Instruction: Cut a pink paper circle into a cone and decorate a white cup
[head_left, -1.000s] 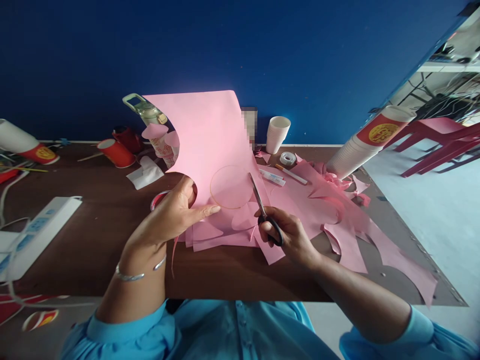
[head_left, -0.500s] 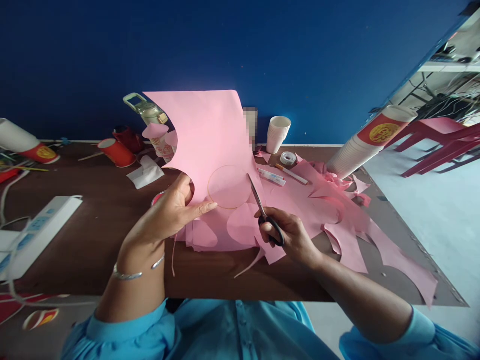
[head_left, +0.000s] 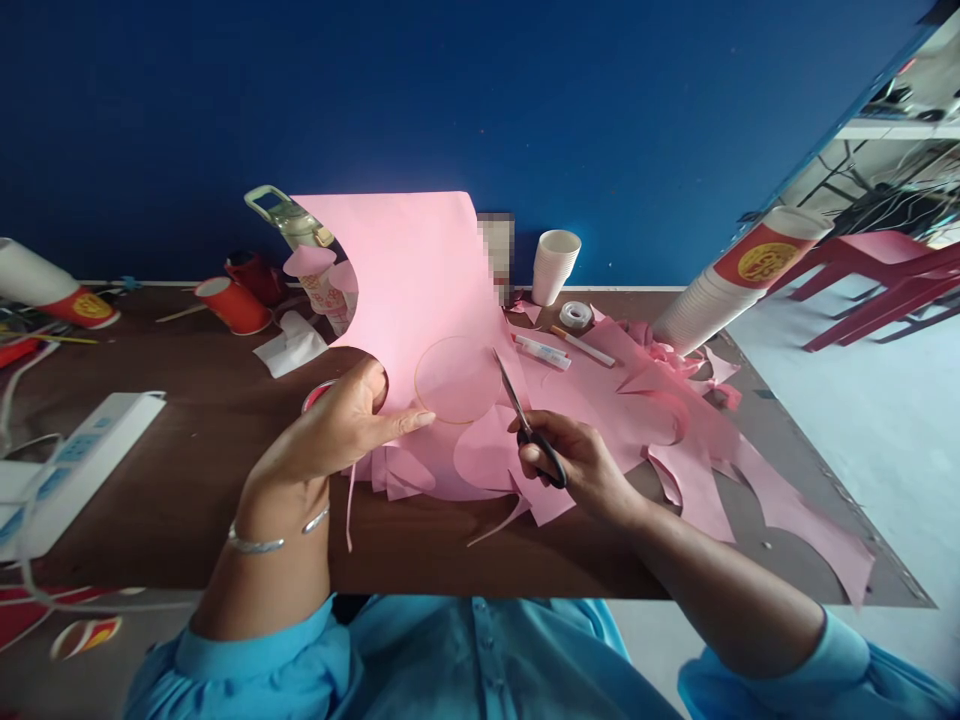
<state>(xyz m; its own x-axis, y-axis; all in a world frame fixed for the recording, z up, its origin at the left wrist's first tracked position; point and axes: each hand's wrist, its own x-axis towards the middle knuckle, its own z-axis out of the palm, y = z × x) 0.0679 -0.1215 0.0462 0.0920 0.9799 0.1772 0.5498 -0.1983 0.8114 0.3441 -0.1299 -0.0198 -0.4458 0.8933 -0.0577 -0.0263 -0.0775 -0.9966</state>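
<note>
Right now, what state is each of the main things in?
Pink sheet: held up, left edge cut in curves
Drawn circle: not cut free
Scissors: blades seemingly closed
Left hand: gripping the sheet
Right hand: holding the scissors
White cup stack: nested, mouths up
Tape roll: lying flat

Left hand [head_left: 337, 420]: grips pink sheet [head_left: 412, 270], thumb beside drawn circle [head_left: 457, 380].
Right hand [head_left: 581, 465]: holds scissors [head_left: 541, 455], tip near circle.
Table [head_left: 217, 480]: pink offcuts [head_left: 787, 505], tape roll [head_left: 576, 323] at right.

Pink sheet [head_left: 412, 275], left edge concave — black-handled scissors [head_left: 529, 437] at lower right.
</note>
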